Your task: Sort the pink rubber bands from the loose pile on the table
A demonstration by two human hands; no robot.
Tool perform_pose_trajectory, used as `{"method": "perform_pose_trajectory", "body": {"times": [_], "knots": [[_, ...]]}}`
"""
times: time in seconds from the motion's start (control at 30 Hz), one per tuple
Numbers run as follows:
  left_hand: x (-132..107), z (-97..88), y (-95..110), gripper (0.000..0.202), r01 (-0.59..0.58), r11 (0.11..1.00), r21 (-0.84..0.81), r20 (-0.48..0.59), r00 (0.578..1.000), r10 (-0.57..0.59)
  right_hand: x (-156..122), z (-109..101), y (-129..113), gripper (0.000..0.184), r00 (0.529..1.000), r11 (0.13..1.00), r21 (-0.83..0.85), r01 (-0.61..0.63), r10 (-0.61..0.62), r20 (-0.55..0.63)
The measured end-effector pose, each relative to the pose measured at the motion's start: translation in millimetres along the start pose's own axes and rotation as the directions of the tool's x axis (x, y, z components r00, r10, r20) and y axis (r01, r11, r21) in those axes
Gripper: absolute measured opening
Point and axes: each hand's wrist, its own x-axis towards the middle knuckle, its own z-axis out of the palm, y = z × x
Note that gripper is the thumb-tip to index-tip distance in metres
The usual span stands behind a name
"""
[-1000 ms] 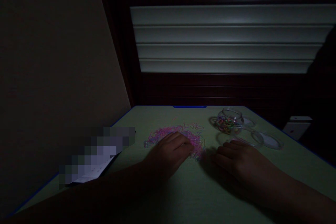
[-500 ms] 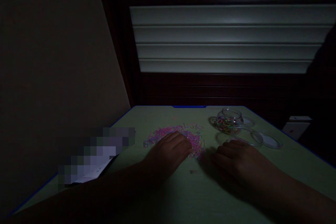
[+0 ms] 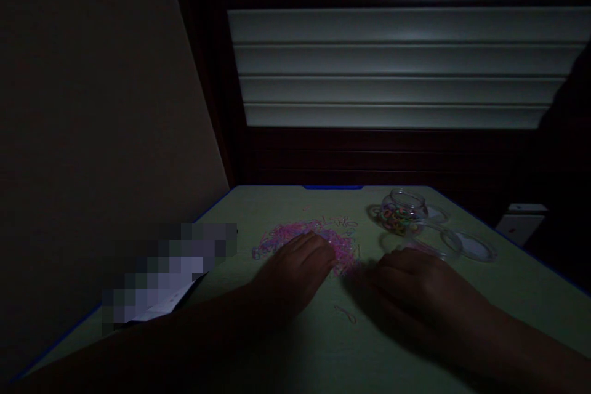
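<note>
A loose pile of pink and purple small rubber bands [image 3: 281, 235] lies on the pale table. My left hand [image 3: 300, 265] rests at the pile's near edge, its fingers curled down and closed; their tips and anything in them are hidden. To the right of the pile is my right hand [image 3: 410, 277], knuckles up with fingers bent together, and what it may hold does not show. Between the hands and closer to me lies a thin, light rubber band strand [image 3: 345, 314]. Just beyond my right hand sits a clear round dish [image 3: 455, 251] with something pinkish in it.
A clear round jar [image 3: 404, 212] of multicoloured bands stands at the back right. Beside it are clear round lids or dishes [image 3: 475, 247]. At left lies a blurred flat device or sheet [image 3: 170, 286]. A wall borders the table's left side.
My right hand has shifted slightly and its fingers are bent more. A light band strand now shows on the table between the hands, where a small dark blur was. My left hand barely moved.
</note>
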Motion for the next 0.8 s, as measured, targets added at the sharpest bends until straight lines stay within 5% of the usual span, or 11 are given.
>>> {"method": "perform_pose_trajectory", "body": {"times": [0.17, 0.37, 0.67, 0.8], "knots": [[-0.5, -6.8, 2.9, 0.014, -0.165, 0.986, 0.014, -0.031, 0.986, 0.166, 2.0, -2.5, -8.1, 0.014, 0.998, 0.944, 0.324, -0.055, 0.057, 0.004], [8.2, -28.6, 24.0, 0.018, -0.388, 0.919, 0.067, 0.049, 0.921, 0.386, 1.0, -3.3, -11.1, 0.015, 1.000, 0.919, 0.393, -0.014, 0.023, -0.017], [3.4, -28.9, 31.3, 0.006, -0.517, 0.837, 0.178, -0.045, 0.846, 0.532, -0.3, 3.9, -10.8, 0.030, 0.998, 0.847, 0.529, 0.051, -0.067, 0.011], [4.6, -27.6, 30.4, 0.006, -0.521, 0.834, 0.181, -0.024, 0.845, 0.534, -0.2, -0.3, -13.4, 0.024, 0.995, 0.843, 0.536, 0.039, -0.082, 0.057]]}}
